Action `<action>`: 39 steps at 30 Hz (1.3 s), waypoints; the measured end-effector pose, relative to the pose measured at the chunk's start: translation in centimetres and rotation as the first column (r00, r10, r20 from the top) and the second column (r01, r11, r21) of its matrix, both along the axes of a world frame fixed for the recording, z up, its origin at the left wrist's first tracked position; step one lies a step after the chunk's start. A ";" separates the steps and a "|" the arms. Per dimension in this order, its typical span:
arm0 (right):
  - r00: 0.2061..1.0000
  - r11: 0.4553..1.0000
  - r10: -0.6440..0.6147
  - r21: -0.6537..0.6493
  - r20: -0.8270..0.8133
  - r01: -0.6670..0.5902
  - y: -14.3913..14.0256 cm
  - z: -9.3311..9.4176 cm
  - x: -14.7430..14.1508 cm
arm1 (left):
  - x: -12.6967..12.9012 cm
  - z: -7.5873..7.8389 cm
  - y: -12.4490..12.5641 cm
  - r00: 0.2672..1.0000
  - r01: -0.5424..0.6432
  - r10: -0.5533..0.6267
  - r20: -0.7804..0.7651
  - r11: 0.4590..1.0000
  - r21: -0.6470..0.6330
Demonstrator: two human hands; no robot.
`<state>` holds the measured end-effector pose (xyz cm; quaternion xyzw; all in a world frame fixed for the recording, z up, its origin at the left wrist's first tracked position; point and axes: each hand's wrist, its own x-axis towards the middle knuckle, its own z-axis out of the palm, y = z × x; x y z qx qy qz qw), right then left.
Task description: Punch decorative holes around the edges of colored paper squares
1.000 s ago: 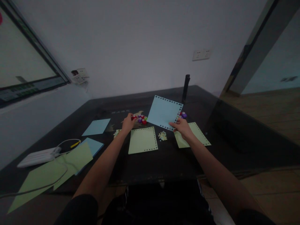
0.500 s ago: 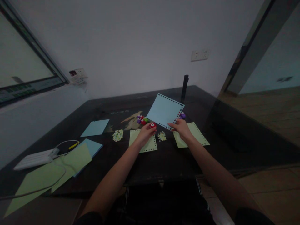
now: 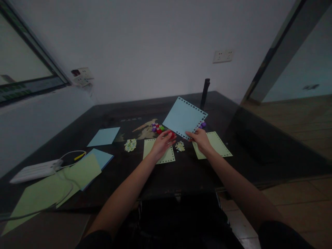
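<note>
A small red craft punch is held in the closed fingers of my left hand, above a pale yellow-green sheet with punched edges. My right hand pinches the lower right corner of a light blue paper sheet. That sheet is raised and tilted, and small punched shapes line three of its edges. Behind my left hand sit several punches in purple, red and green. Beneath my right forearm lies another punched yellow-green sheet. Between the hands is a little heap of paper cut-outs.
Another heap of cut-outs lies to the left. Beyond it are a blue sheet, yellow-green sheets, a white power strip with a cable, and a yellow-and-black tool. A black upright object stands near the wall. Purple punches sit behind the raised sheet.
My left hand has turned, so the red punch's white eye no longer shows. The blue sheet stays in my right hand, slightly higher in view. The whole view has shifted a little.
</note>
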<state>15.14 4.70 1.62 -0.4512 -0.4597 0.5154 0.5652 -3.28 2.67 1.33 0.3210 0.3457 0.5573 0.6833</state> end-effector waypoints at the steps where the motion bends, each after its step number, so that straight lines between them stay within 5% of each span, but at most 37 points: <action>1: 1.000 1.000 -0.001 0.007 0.005 0.001 0.0 0.0 0.0 | 0.1 0.0 0.0 1.000 -0.004 0.004 -0.001 1.000 0.012; 9: 0.999 0.998 0.005 0.058 0.046 -0.008 -0.1 -0.2 -0.2 | 0.5 0.2 -0.2 1.000 -0.005 0.005 0.007 0.996 0.087; 26: 0.978 0.990 0.040 0.127 0.205 -0.068 -0.2 -0.3 -0.2 | 0.0 -0.3 -0.3 0.992 0.018 -0.012 -0.124 0.999 0.049; 39: 0.951 0.987 0.074 0.111 0.302 -0.112 0.2 -1.0 0.0 | 0.3 -0.2 -0.2 0.997 -0.031 0.033 -0.063 0.999 0.033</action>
